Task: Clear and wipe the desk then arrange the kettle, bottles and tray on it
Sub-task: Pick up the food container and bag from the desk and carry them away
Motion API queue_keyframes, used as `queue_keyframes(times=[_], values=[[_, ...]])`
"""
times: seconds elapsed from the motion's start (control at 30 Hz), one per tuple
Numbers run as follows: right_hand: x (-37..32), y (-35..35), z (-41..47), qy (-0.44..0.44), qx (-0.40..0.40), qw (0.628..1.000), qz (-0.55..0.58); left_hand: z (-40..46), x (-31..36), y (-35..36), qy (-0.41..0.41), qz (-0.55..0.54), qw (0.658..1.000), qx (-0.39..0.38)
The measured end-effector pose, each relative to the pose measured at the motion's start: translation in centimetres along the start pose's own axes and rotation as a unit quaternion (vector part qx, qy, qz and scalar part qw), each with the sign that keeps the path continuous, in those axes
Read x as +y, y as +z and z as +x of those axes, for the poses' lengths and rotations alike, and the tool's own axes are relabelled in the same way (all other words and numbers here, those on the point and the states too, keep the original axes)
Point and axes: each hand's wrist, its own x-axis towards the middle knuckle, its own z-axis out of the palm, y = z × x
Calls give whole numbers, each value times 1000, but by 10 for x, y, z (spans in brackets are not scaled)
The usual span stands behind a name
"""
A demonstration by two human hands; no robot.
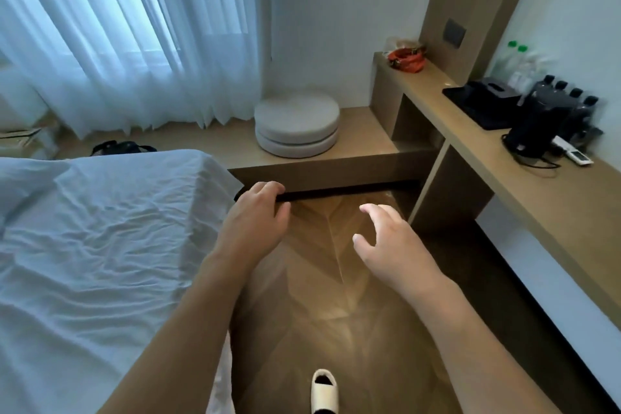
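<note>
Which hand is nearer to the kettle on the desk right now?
The right hand. It hovers over the floor, below and left of the kettle on the desk. The left hand is farther left, near the bed corner.

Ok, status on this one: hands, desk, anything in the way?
Left hand and right hand empty, over floor. Desk uncleared: kettle, tray, bottles, remote.

Bench [544,198] along right wall: orange bag [406,59] at far end, black tray [477,107] mid, kettle [537,121], bottles [578,107], remote [579,157] near wall edge.
</note>
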Motion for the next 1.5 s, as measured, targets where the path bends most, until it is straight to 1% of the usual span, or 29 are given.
queue_keyframes(times=[0.1,0.23,0.37,0.47,0.7,0.83,0.97,1.2,1.5], values=[[-4,-7,74,-15,3,1000,2,64,-8,-7,-9,26,1000,1],[-10,-18,159,-36,6,999,10,145,-12,-12,-19,41,999,31],[-15,-21,225,-35,-16,999,15,205,-23,-4,-22,45,999,10],[-16,-19,277,-38,-27,999,12,256,-37,4,-36,38,999,9],[-27,-6,419,-39,-12,999,7,397,-80,18,-26,28,999,19],[-40,-5,508,-23,-11,1000,0,487,-107,20,-29,15,999,6],[-49,-4,586,-13,-5,1000,6,574,-119,26,-13,16,1000,6],[-39,0,704,29,-30,999,23,694,-136,52,-8,21,999,-29],[-12,-11,873,27,-52,996,61,855,-146,82,-14,57,997,-41]])
